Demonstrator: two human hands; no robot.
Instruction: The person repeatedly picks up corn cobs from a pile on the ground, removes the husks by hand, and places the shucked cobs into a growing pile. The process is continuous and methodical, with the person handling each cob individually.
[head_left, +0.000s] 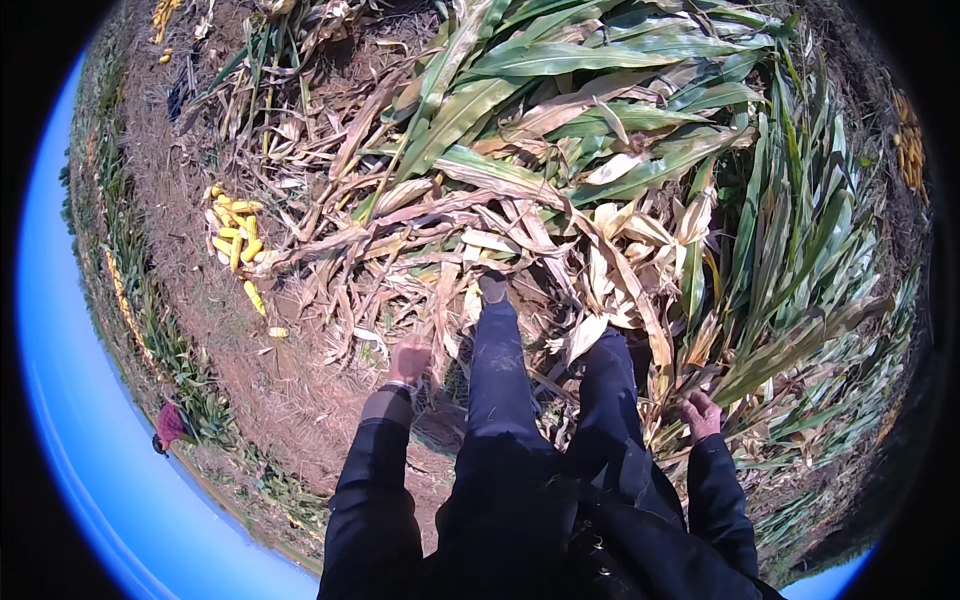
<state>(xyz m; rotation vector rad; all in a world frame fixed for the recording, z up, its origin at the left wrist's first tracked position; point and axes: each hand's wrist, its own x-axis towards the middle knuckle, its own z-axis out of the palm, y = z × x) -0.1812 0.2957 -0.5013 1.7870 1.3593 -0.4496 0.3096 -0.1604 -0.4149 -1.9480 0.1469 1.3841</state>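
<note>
My left hand (410, 359) hangs low beside my left leg, above bare soil and dry husks. It is smeared, so its fingers cannot be made out, and I see no cob or stalk in it. To the right of my legs, my right hand (701, 414) is at the edge of the cut corn stalks, its fingers curled in. A long corn leaf (790, 358) starts right by those fingers; whether they grip it or a stalk is hidden. Pale dry corn husks (622, 262) lie in front of my feet.
A pile of yellow corn cobs (235, 232) lies on the soil at the left, with a loose cob (277, 332) nearer me. Green corn leaves (590, 60) spread across the far side. More cobs (909, 145) are at the far right. Another person (170, 427) is at the distant left.
</note>
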